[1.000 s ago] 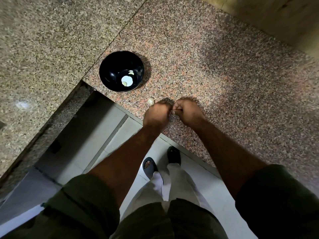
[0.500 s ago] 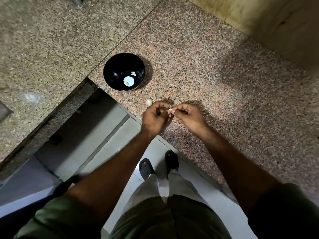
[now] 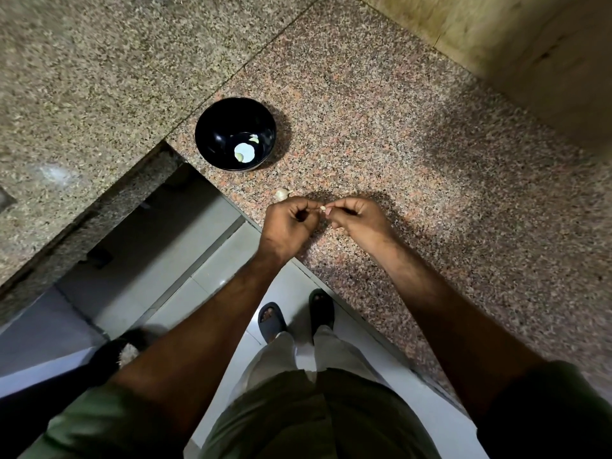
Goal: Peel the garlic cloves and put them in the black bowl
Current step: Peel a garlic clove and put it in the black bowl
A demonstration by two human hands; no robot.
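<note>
Garlic clove (image 3: 322, 208) between both hands' fingers (image 3: 334, 207)

Black and glossy, the bowl (image 3: 212, 137), with pale cream garlic cloves (image 3: 244, 152) inside and another off-white clove (image 3: 281, 193) just beside it on the speckled table (image 3: 414, 160): pinkish-brown granite flecked with black and salmon on the near slab, greyer beige speckle on the far left slab. Yellowish-tan and streaked, the wall (image 3: 496, 38); light grey and white, the floor tiles (image 3: 205, 286). Olive green for the sleeves (image 3: 99, 422) and shirt, off-white for the trousers (image 3: 275, 356), black for the sandals (image 3: 271, 321).
</note>
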